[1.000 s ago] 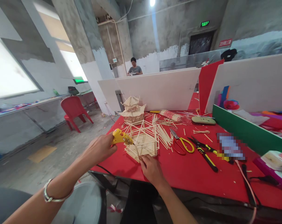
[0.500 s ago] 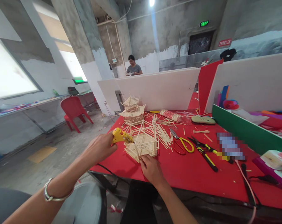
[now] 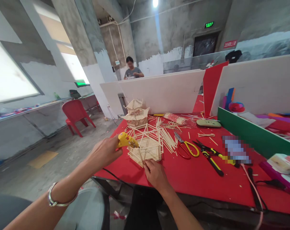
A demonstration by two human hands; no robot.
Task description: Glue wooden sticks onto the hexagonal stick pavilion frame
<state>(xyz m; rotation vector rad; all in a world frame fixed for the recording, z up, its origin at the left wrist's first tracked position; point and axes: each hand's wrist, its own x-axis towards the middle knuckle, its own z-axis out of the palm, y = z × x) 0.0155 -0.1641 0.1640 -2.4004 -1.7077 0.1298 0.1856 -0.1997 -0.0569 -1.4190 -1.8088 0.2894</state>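
Note:
My left hand [image 3: 109, 149] is closed round the handle of a yellow hot glue gun [image 3: 125, 140]. Its nozzle points right and touches or nearly touches the top of a slanting wooden stick [image 3: 141, 156]. At the lower end of that stick, the thumb and fingers of my right hand [image 3: 156, 174] are pinched together, beside the near rim of a many-sided frame of thin wooden sticks [image 3: 156, 154]. Whether the stick is joined to the frame I cannot tell. Behind the frame stands a tiered stick pagoda [image 3: 135, 117] with flared roofs.
Loose sticks [image 3: 168, 139] lie right of the frame on the red table [image 3: 183, 179]. Farther right are scissors [image 3: 189, 148], pliers [image 3: 210, 159] and a blurred phone [image 3: 237, 150]. White boards [image 3: 161, 91] rise behind. A person [image 3: 133, 69] is beyond them; a red chair [image 3: 76, 113] is left.
My left hand and the glue gun have shifted slightly right and down, the nozzle staying by the stick. My right hand keeps its place. The person behind has raised a hand and leaned left.

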